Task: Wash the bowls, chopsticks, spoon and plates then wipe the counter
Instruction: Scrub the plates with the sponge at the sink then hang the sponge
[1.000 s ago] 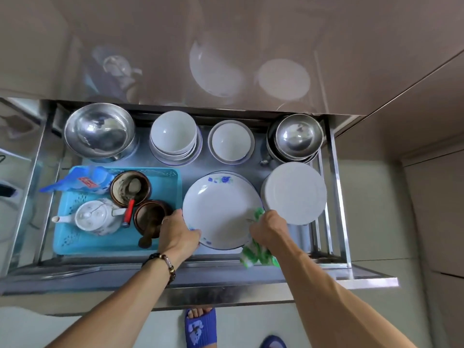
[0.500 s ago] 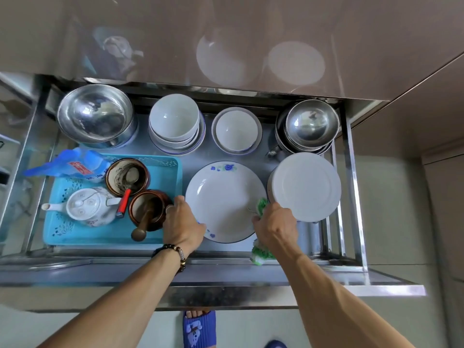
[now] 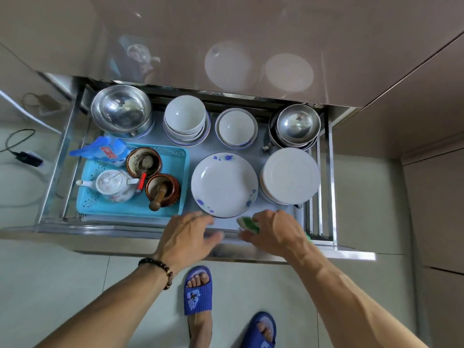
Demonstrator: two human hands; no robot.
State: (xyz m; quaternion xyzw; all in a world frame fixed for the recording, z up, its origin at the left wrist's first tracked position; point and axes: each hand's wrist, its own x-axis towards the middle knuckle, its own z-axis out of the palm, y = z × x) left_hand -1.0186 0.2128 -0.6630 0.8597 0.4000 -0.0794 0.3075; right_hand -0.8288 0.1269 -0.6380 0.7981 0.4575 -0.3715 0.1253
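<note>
A white plate with blue flowers (image 3: 224, 184) lies flat in the pulled-out steel drawer (image 3: 331, 172), beside a stack of plain white plates (image 3: 290, 175). Behind them stand stacked white bowls (image 3: 185, 119), another white bowl (image 3: 236, 128) and steel bowls (image 3: 297, 124). My left hand (image 3: 187, 238) hovers over the drawer's front edge with fingers spread, holding nothing. My right hand (image 3: 275, 232) grips a green and white cloth (image 3: 248, 224) just in front of the flowered plate.
A turquoise tray (image 3: 175, 167) on the drawer's left holds a white teapot (image 3: 113, 183), two brown pots, one with a pestle (image 3: 160, 194), and a blue bag (image 3: 100, 150). A large steel bowl (image 3: 121, 110) sits back left. My feet in blue slippers (image 3: 198, 290) stand on the tiled floor.
Both hands have let go of the flowered plate and drawn back to the drawer's front edge. The plate now lies in the drawer. The view has pulled back, showing the floor.
</note>
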